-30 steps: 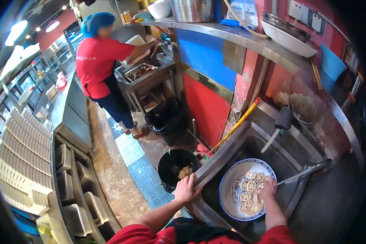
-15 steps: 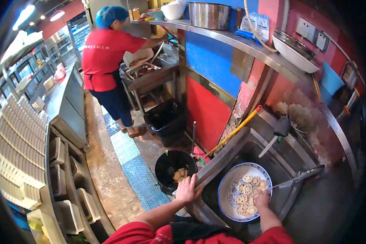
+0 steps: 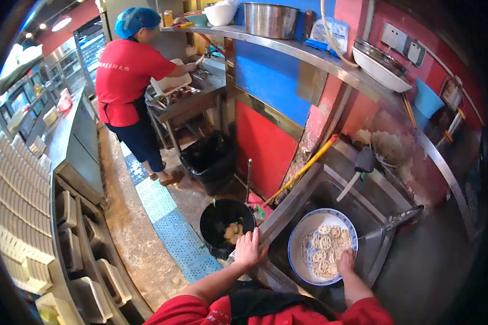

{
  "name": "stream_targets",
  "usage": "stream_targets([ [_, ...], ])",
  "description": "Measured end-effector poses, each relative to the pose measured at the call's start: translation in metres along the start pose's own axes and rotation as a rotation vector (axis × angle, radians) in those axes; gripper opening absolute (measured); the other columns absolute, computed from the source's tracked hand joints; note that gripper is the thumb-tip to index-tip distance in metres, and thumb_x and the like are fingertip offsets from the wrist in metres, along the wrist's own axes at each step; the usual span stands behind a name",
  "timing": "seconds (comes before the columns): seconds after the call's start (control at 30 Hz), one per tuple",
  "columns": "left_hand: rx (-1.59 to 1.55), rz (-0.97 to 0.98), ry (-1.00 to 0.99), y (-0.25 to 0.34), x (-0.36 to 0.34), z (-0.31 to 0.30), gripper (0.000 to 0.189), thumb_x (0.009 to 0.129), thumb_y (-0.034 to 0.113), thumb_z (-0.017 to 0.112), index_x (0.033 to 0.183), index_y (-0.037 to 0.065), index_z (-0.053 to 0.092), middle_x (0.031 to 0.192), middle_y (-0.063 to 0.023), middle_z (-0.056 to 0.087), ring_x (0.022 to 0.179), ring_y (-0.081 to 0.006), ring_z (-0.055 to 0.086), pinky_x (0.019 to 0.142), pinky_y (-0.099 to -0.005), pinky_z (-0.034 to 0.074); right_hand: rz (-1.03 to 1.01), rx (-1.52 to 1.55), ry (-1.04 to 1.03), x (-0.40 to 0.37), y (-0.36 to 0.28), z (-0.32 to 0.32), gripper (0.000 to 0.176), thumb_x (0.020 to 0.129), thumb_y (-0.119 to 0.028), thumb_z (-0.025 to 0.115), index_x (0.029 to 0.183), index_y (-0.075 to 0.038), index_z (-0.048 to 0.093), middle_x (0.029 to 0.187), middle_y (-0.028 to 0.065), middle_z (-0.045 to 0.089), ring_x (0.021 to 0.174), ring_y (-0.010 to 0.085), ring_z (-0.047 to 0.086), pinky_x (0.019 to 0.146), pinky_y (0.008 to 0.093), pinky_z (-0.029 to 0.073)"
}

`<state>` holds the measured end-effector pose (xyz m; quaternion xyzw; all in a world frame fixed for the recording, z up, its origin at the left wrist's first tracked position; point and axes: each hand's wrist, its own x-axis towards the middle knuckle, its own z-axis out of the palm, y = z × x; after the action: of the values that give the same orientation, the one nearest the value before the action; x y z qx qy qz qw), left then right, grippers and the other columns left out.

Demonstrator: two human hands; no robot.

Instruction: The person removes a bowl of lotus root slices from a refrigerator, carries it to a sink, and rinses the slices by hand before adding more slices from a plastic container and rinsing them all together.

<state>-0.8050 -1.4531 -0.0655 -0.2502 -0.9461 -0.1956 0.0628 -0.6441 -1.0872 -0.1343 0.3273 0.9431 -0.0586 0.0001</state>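
Note:
A large white bowl with a blue patterned rim (image 3: 294, 254) sits in the metal sink (image 3: 331, 189), holding pale lotus root slices (image 3: 322, 255) in liquid. At the bowl's right side, my right hand (image 3: 346, 261) reaches in among the slices, its fingertips partly hidden. My left hand (image 3: 248, 250) rests on the sink's left edge, fingers spread and holding nothing. Just beyond it on the floor is a black bin (image 3: 211, 218) with pale scraps inside.
A co-worker in red (image 3: 126, 76) stands at another sink, upper left. A yellow pole (image 3: 309, 165) leans on the sink's edge; a dark-headed brush (image 3: 364, 160) lies behind the bowl. A steel shelf (image 3: 331, 64) spans above. White trays (image 3: 21, 211) stack at left.
My right hand has shifted slightly toward the bowl's right rim. The co-worker's outstretched arm is lower, over the other sink. The whole view has moved a little.

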Motion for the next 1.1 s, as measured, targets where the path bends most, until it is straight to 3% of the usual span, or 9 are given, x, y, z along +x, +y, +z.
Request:
stream_targets([
  [0.2, 0.084, 0.042, 0.145, -0.002, -0.001, 0.012, 0.077, 0.073, 0.04, 0.063, 0.132, 0.0, 0.033, 0.103, -0.0169, 0.048, 0.094, -0.0315, 0.05, 0.079, -0.0421, 0.041, 0.231, 0.156, -0.02, 0.007, -0.016, -0.031, 0.011, 0.073, -0.007, 0.058, 0.084, -0.004, 0.058, 0.083, 0.0199, 0.062, 0.082, 0.0378, 0.06, 0.07, 0.0469, 0.046],
  [0.23, 0.06, 0.028, 0.125, 0.001, 0.0, 0.008, 0.077, 0.073, 0.04, 0.063, 0.131, -0.001, 0.033, 0.103, -0.0171, 0.048, 0.093, -0.0315, 0.05, 0.079, -0.0424, 0.041, 0.131, 0.206, 0.085, 0.011, -0.014, -0.026, 0.008, 0.075, -0.008, 0.057, 0.081, -0.003, 0.056, 0.078, 0.0201, 0.061, 0.076, 0.0388, 0.059, 0.067, 0.0454, 0.046],
  [0.3, 0.0, -0.056, -0.067, 0.002, 0.004, 0.001, 0.078, 0.074, 0.041, 0.062, 0.133, -0.001, 0.031, 0.112, -0.0193, 0.047, 0.1, -0.0341, 0.048, 0.085, -0.0428, 0.038, 0.11, 0.487, 0.078, 0.028, -0.032, -0.036, 0.021, 0.07, -0.004, 0.068, 0.077, -0.004, 0.049, 0.068, 0.0048, 0.052, 0.065, 0.0159, 0.055, 0.061, 0.0314, 0.045],
  [0.53, -0.014, -0.028, -0.019, -0.001, 0.004, 0.004, 0.078, 0.072, 0.039, 0.064, 0.132, 0.0, 0.033, 0.107, -0.018, 0.05, 0.097, -0.0341, 0.05, 0.08, -0.0437, 0.04, -0.415, 1.411, -0.073, 0.027, -0.222, -0.124, 0.021, 0.071, 0.007, 0.065, 0.082, -0.004, 0.052, 0.073, -0.0012, 0.052, 0.068, 0.0071, 0.05, 0.06, 0.0217, 0.043],
  [0.73, 0.022, 0.054, -0.069, -0.019, 0.002, 0.018, 0.072, 0.072, 0.038, 0.063, 0.128, 0.0, 0.038, 0.104, -0.0199, 0.05, 0.093, -0.036, 0.051, 0.073, -0.0455, 0.042, -0.557, 1.102, 0.314, -0.015, -0.326, -0.12, 0.021, 0.072, -0.01, 0.065, 0.091, -0.002, 0.06, 0.094, 0.0134, 0.059, 0.087, 0.0309, 0.058, 0.08, 0.0376, 0.046],
  [0.83, 0.095, -0.15, -0.312, -0.028, 0.007, 0.029, 0.073, 0.071, 0.034, 0.063, 0.131, 0.003, 0.036, 0.109, -0.0197, 0.05, 0.097, -0.0356, 0.051, 0.074, -0.0457, 0.042, -0.709, 1.144, 0.102, -0.058, -0.296, -0.112, 0.017, 0.075, -0.009, 0.063, 0.091, -0.003, 0.06, 0.094, 0.0147, 0.058, 0.086, 0.0307, 0.058, 0.076, 0.0362, 0.047],
  [0.87, 0.004, 0.11, 0.092, -0.025, 0.005, 0.027, 0.073, 0.071, 0.031, 0.063, 0.133, 0.004, 0.034, 0.111, -0.0198, 0.05, 0.097, -0.0355, 0.051, 0.077, -0.0455, 0.042, -0.666, 1.11, 0.137, -0.068, -0.281, -0.1, 0.013, 0.077, -0.008, 0.061, 0.089, -0.003, 0.06, 0.091, 0.014, 0.059, 0.084, 0.0304, 0.059, 0.074, 0.0363, 0.048],
  [0.97, 0.016, 0.135, 0.104, -0.012, -0.001, 0.012, 0.077, 0.073, 0.033, 0.065, 0.134, 0.002, 0.031, 0.11, -0.0195, 0.051, 0.095, -0.0361, 0.052, 0.078, -0.0444, 0.042, -0.391, 1.045, 0.2, -0.093, -0.215, -0.079, 0.007, 0.078, -0.008, 0.062, 0.082, -0.003, 0.062, 0.078, 0.0127, 0.061, 0.073, 0.0289, 0.061, 0.065, 0.0348, 0.049],
  [1.1, 0.034, 0.117, 0.071, -0.012, -0.001, 0.014, 0.078, 0.072, 0.034, 0.067, 0.134, 0.001, 0.032, 0.111, -0.0204, 0.05, 0.096, -0.0365, 0.051, 0.079, -0.0448, 0.042, 0.071, 1.035, 0.235, -0.104, -0.097, -0.023, 0.003, 0.08, -0.003, 0.06, 0.081, -0.003, 0.063, 0.066, 0.0017, 0.06, 0.059, 0.0079, 0.055, 0.053, 0.0234, 0.044],
])
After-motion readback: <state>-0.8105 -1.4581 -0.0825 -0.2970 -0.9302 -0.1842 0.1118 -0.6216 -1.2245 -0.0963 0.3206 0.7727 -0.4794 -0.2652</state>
